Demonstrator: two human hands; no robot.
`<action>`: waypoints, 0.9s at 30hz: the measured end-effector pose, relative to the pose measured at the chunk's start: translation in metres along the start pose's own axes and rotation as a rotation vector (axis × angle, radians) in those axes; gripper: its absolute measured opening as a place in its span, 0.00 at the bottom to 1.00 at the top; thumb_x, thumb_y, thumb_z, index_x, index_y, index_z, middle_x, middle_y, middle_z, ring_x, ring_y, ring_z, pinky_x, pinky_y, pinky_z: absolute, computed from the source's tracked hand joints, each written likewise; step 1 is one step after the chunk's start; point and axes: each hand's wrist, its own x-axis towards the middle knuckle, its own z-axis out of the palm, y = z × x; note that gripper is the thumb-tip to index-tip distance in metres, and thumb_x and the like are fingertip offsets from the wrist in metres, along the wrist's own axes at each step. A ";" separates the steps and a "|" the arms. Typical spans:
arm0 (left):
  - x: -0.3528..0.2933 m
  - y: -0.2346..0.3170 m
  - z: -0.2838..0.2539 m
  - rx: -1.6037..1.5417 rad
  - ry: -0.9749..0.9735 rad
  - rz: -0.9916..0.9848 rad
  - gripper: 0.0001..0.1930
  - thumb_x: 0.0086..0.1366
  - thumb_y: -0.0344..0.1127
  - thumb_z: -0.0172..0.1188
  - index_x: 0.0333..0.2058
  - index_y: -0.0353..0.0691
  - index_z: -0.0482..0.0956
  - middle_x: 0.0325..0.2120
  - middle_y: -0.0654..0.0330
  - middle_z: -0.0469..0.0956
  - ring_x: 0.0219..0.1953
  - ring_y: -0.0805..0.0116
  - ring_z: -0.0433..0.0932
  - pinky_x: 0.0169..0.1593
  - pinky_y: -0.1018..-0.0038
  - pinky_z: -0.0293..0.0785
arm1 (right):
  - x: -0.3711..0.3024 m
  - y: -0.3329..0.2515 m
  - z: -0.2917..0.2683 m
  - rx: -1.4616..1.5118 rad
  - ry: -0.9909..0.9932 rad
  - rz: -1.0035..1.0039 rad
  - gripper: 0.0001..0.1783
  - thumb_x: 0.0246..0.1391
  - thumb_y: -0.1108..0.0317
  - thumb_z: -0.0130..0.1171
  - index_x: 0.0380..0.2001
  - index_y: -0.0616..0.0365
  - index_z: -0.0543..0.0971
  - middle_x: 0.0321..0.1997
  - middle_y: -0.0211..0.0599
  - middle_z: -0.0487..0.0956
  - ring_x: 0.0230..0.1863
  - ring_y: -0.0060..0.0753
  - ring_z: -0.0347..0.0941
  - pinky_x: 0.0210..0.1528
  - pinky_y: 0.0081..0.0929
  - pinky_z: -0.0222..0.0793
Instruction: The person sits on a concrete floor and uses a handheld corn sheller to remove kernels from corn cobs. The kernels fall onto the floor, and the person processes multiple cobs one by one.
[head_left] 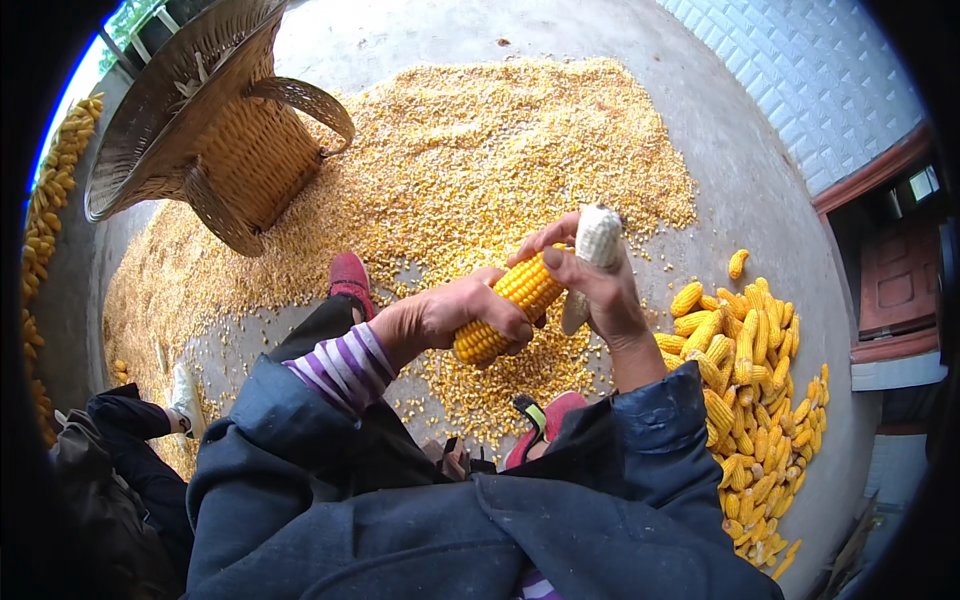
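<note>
A yellow ear of corn (524, 290), thick with kernels, lies tilted between my two hands above the floor. My left hand (470, 312) wraps round its lower end. At its upper end my right hand (600, 285) presses with the thumb, and the fingers curl behind it. That same hand also grips a bare whitish corn cob (598, 240), which stands up beside the ear and sticks out below the palm. Loose kernels (510, 385) are scattered on the floor beneath my hands and between my pink shoes.
A wide spread of shelled kernels (500, 150) covers the floor ahead. On it, at the left, stands a woven basket (250, 165) with a flared rim. Unshelled ears form a pile (760, 420) at my right. Another person's leg and shoe (185, 398) show at the lower left.
</note>
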 end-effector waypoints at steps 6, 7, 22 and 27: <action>0.010 -0.014 0.006 0.567 0.330 -0.055 0.15 0.42 0.34 0.64 0.30 0.34 0.73 0.19 0.60 0.74 0.21 0.67 0.75 0.27 0.70 0.74 | 0.003 0.017 0.002 0.091 0.181 0.206 0.09 0.55 0.65 0.60 0.32 0.58 0.74 0.25 0.34 0.77 0.33 0.33 0.78 0.40 0.29 0.72; 0.015 -0.018 0.006 0.786 0.388 -0.033 0.16 0.42 0.34 0.64 0.29 0.34 0.73 0.18 0.59 0.74 0.21 0.65 0.75 0.28 0.68 0.74 | 0.003 0.024 -0.002 0.087 0.206 0.242 0.09 0.55 0.64 0.61 0.31 0.58 0.74 0.23 0.32 0.76 0.31 0.32 0.77 0.39 0.29 0.72; 0.024 -0.005 0.004 0.397 0.292 0.063 0.14 0.41 0.35 0.64 0.28 0.35 0.75 0.20 0.61 0.76 0.21 0.71 0.74 0.26 0.74 0.70 | 0.002 -0.002 -0.027 0.025 0.080 0.224 0.15 0.49 0.63 0.59 0.38 0.61 0.76 0.39 0.40 0.79 0.47 0.33 0.74 0.50 0.32 0.68; 0.016 -0.002 0.011 0.099 0.123 -0.079 0.18 0.43 0.33 0.65 0.34 0.35 0.73 0.21 0.59 0.74 0.18 0.70 0.74 0.19 0.74 0.73 | -0.007 0.006 -0.008 -0.202 0.079 0.096 0.10 0.51 0.69 0.63 0.36 0.61 0.78 0.34 0.34 0.80 0.37 0.27 0.76 0.43 0.25 0.71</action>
